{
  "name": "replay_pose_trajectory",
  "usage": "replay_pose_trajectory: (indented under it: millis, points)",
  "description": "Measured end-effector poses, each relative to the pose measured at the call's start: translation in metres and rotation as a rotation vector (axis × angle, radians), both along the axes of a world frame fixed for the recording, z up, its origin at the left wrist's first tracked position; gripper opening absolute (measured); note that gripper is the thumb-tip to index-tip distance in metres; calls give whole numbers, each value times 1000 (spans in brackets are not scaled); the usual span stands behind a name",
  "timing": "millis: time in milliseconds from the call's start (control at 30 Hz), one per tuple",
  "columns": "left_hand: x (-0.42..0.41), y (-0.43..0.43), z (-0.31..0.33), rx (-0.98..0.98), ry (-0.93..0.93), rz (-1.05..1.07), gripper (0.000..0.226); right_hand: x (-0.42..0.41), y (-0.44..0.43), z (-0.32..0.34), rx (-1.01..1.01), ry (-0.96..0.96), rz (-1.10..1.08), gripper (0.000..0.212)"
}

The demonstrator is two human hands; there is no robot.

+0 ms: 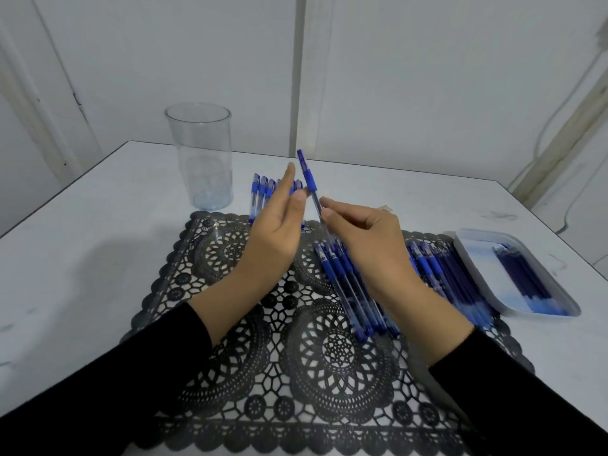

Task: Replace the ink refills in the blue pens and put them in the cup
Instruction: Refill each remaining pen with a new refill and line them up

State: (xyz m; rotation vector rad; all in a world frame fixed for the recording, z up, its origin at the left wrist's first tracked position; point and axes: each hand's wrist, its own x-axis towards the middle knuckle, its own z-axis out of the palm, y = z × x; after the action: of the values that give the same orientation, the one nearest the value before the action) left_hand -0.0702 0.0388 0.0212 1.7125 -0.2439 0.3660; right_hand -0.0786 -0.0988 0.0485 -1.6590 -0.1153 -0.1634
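Note:
My right hand pinches a blue pen by its clear barrel, the capped end tilted up and to the left. My left hand is just left of the pen with fingers straight, its fingertips close to the blue grip; whether they touch it I cannot tell. A tall clear plastic cup stands at the back left with nothing in it. One row of blue pens lies behind my left hand, and another row of pens lies on the mat under my right wrist.
A black lace mat covers the middle of the white table. On the right a white tray holds several dark blue refills. More pens or refills lie between the tray and my right hand.

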Motion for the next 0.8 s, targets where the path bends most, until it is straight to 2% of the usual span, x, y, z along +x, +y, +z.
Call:
replay_pose_trajectory:
  millis: [200, 300, 367, 467, 533, 633, 800]
  points:
    - [-27, -7, 5, -260, -45, -5, 45, -32, 6, -4, -5, -77, 58, 23]
    - [-33, -3, 11, -252, -127, 95, 38, -36, 3, -3, -29, -121, 83, 18]
    - [-34, 7, 13, -136, -171, 104, 36, -36, -2, -3, -50, -145, 45, 12]
    - [-32, 29, 5, 287, -316, 73, 34, -33, -13, -2, -50, -167, 6, 16]
    - [-31, 42, -4, 483, -351, 40, 33, -32, -17, -2, -59, -150, 34, 22]
    - [-32, 48, -11, 609, -332, 9, 32, -31, -17, -4, -148, -143, 61, 16]
    - [-32, 45, -15, 640, -312, 14, 31, -29, -21, -8, -195, -134, 70, 6]
